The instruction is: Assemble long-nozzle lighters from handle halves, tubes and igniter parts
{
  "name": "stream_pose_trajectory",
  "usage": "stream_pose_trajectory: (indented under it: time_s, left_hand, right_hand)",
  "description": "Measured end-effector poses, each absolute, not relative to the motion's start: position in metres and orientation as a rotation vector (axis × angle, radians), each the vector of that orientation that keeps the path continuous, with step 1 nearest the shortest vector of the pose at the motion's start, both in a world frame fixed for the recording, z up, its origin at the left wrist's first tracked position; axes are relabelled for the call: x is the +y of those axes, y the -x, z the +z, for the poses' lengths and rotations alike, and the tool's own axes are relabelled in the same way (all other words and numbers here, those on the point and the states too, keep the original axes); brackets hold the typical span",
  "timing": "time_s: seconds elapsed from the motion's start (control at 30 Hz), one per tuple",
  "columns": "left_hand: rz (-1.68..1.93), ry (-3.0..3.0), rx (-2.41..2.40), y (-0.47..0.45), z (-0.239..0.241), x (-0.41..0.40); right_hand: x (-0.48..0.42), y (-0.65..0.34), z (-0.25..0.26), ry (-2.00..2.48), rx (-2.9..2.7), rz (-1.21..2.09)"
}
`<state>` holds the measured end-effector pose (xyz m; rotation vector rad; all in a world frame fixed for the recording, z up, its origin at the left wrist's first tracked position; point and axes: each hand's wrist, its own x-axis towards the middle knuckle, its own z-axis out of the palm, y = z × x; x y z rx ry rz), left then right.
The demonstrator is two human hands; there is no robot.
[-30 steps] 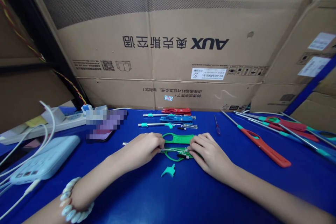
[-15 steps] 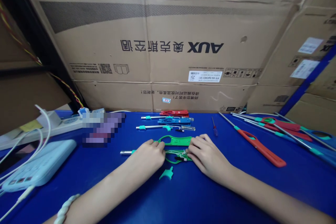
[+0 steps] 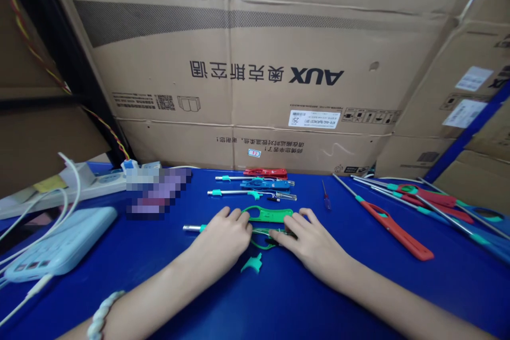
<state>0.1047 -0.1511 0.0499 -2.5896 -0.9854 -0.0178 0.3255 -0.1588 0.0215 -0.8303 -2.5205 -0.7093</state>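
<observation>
1. a blue worktop [image 3: 279, 303] fills the lower half of the frame; big brown cardboard boxes [image 3: 255, 64] wall it off behind and to the right.
2. at centre, the left hand [image 3: 223, 236] and right hand [image 3: 308, 241] lie close together, fingers curled down onto an opened green lighter [image 3: 268, 215] lying on the worktop; its metal tube [image 3: 191, 228] pokes out toward the left of the frame.
3. a small teal piece [image 3: 252, 264] lies loose just below the hands.
4. above them lie blue and red lighter parts [image 3: 263, 180]; a red lighter [image 3: 394, 226] lies at the right among others.
5. at the left edge: a white power strip [image 3: 95, 183], white cables, a pale blue box [image 3: 59, 247].
</observation>
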Motion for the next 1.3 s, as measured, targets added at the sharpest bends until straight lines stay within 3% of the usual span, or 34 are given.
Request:
stream_pose_trajectory:
  time_s: [0.33, 1.3]
  left_hand:
    - [-0.258, 2.700, -0.841, -0.104, 0.039, -0.146]
    - [-0.243, 2.884, -0.968, -0.107, 0.043, -0.148]
  right_hand:
    - [-0.158, -0.325, 0.020, 0.835, -2.499, -0.665]
    - [-0.158, -0.326, 0.018, 0.892, -2.548, -0.572]
